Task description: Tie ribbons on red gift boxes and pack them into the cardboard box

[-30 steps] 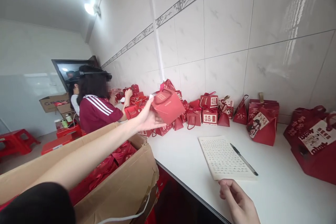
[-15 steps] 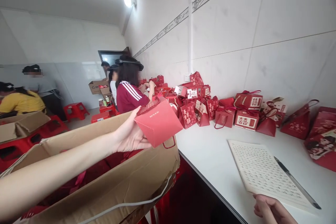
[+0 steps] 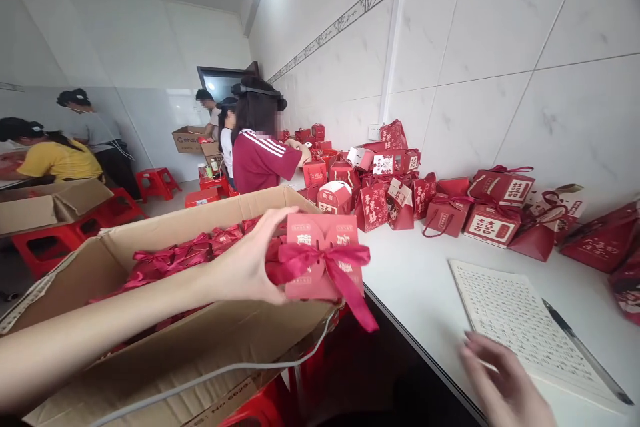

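Note:
In my left hand (image 3: 260,263) is a small red gift box (image 3: 323,230), its bow-tied face turned toward me. Fingers and thumb grip it from its left side, and a crimson ribbon tail hangs down at the right. Box and hand are above the near right end of an open cardboard carton (image 3: 270,340). Several red ribboned boxes (image 3: 175,253) lie inside that carton. My right hand (image 3: 505,380) hovers at the lower left corner of a handwritten notebook (image 3: 520,307), slightly blurred, fingers loosely bent and apart, with nothing seen in them.
A black pen (image 3: 587,350) lies along the notebook on the white table (image 3: 415,287). Several red gift boxes (image 3: 493,223) line the wall side. A person in a maroon shirt (image 3: 263,163) works farther along the table. A grey cable (image 3: 225,368) crosses the carton's front; red stools (image 3: 157,183) stand behind.
The box in my left hand now shows its bow instead of plain red faces, and sits slightly farther right. My right hand has shifted left and its fingers have spread. The view has tilted down.

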{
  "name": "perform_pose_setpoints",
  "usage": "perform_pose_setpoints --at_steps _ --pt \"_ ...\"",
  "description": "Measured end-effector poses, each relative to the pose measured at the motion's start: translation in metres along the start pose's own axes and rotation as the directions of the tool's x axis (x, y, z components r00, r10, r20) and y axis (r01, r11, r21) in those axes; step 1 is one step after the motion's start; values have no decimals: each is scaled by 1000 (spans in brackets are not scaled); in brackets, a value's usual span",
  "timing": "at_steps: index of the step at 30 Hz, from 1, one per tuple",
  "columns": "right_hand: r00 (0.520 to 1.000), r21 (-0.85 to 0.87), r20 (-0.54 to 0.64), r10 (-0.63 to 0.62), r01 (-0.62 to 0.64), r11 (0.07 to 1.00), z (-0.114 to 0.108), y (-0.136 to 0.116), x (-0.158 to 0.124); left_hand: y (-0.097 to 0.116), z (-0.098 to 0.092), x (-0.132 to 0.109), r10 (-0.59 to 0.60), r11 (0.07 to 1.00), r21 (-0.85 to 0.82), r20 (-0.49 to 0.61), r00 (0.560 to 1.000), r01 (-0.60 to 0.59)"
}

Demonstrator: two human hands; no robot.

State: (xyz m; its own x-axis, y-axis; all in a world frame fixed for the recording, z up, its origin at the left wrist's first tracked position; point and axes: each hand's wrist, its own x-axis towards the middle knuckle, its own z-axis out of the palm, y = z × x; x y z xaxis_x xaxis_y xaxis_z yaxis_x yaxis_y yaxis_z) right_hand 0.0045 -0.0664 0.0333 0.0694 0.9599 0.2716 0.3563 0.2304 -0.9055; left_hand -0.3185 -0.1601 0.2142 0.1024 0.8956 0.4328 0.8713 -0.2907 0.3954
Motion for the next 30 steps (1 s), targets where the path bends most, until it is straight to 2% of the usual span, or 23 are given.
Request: perform_pose_setpoints --at_steps 1,3,4,6,8,10,14,17,21,24,26,28,30 --pt "991 62 51 -120 117 991 8 -14 -2 2 3 1 32 999 -7 53 998 -32" --pt "922 161 181 -342 315 935 24 -46 -5 6 10 6 100 995 -26 171 980 -97" --pt "880 190 264 -396 355 915 30 -62 -6 9 12 10 137 991 -38 227 964 -131" --pt "828 264 326 -456 383 885 39 -88 -7 14 17 17 197 980 -71 313 929 -184" --pt "803 338 344 -487 378 862 43 -104 -6 17 19 23 209 977 -110 347 914 -181" --pt "817 369 304 -490 373 851 43 -110 -3 19 18 28 168 981 -153 342 924 -122" --pt "878 281 109 -466 423 862 45 -107 0 19 14 30 88 960 -280 334 938 10" --pt "874 156 3 -487 480 863 47 -105 0 22 16 31 44 920 -383 314 948 84" --pt "850 83 -26 -526 526 847 49 -105 0 31 26 38 -83 903 -388 259 962 182" --pt "871 124 -7 -490 487 864 52 -103 -1 38 33 43 -78 892 -417 234 969 172" --pt "879 128 -3 -476 473 872 53 -102 -2 42 35 43 -72 891 -431 172 983 141" --pt "874 101 -21 -486 485 868 53 -101 -2 46 36 41 -24 899 -435 78 997 56" --pt "863 66 -52 -503 505 860 53 -102 -2 49 36 36 107 906 -412 -4 994 -99"
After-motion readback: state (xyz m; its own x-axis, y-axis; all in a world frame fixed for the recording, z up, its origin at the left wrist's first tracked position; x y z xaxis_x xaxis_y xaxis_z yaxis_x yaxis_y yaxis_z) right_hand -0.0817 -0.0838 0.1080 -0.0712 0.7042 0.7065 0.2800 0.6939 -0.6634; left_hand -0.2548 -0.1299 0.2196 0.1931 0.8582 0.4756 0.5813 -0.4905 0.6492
